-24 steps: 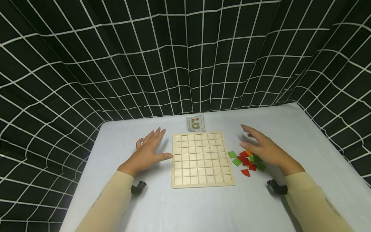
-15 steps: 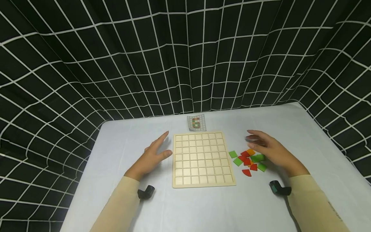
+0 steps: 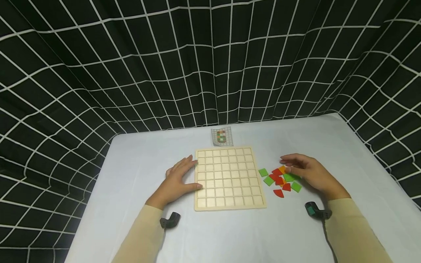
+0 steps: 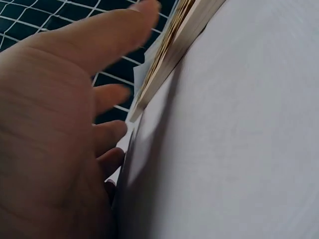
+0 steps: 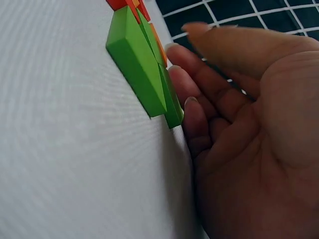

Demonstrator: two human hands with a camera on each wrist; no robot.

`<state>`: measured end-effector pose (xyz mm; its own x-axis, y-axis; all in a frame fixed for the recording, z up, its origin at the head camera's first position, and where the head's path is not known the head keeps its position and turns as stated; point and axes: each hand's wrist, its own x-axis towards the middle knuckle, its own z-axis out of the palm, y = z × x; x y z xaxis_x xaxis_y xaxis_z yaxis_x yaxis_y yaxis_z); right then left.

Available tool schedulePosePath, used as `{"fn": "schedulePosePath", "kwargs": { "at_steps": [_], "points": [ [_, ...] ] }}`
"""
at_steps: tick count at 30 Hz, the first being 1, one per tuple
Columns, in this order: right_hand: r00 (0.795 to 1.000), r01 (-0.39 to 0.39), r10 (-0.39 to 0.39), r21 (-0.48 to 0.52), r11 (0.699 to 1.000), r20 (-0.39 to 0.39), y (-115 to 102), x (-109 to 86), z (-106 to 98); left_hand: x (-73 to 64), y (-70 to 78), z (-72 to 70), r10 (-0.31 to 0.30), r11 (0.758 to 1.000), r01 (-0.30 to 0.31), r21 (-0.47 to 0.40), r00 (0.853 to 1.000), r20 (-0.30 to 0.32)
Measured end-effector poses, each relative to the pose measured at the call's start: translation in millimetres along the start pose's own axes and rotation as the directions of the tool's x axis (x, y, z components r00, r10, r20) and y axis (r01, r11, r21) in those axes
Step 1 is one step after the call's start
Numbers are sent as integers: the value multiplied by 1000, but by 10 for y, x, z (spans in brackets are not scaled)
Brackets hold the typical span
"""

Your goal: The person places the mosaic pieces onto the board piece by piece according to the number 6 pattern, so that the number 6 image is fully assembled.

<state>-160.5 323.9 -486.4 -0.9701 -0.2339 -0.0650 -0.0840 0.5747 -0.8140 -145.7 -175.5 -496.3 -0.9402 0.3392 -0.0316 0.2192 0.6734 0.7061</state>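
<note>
A pale wooden board (image 3: 230, 179) with a grid of square cells lies in the middle of the head view. My left hand (image 3: 175, 182) is at its left edge, fingers spread, the thumb and a fingertip overlapping the rim. In the left wrist view the thumb sits above the board's side (image 4: 169, 55). To the right of the board lies a loose cluster of red pieces (image 3: 279, 193), green tiles (image 3: 263, 172) and orange pieces (image 3: 282, 169). My right hand (image 3: 307, 170) hovers beside this cluster, fingers loosely bent and nothing between them; green tiles (image 5: 134, 64) are close to its fingertips.
Behind the board lies a small printed card (image 3: 222, 136) showing a coloured pattern on a grid. A white cloth covers the table (image 3: 230, 237). Black curtain with white lines (image 3: 210, 65) hangs around the back and sides.
My left hand has moved right and now overlaps the board's left edge. My right hand has drawn slightly right and come down closer to the coloured pieces. Board and pieces stay put.
</note>
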Motion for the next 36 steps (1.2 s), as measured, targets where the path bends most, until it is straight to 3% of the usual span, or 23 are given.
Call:
{"fn": "schedulePosePath", "kwargs": {
  "at_steps": [6, 18, 36],
  "points": [
    [1000, -30, 30, -24, 999, 5, -8, 27, -17, 51, -4, 14, 53, 996, -53, 67, 999, -3],
    [1000, 4, -2, -149, 989, 13, -63, 47, -7, 33, -3, 23, 31, 998, -31, 56, 1000, -3],
    [998, -54, 46, -185, 981, -43, -76, 69, 91, 7, 9, 14, 35, 998, -35, 54, 999, -3]
  ]
}}
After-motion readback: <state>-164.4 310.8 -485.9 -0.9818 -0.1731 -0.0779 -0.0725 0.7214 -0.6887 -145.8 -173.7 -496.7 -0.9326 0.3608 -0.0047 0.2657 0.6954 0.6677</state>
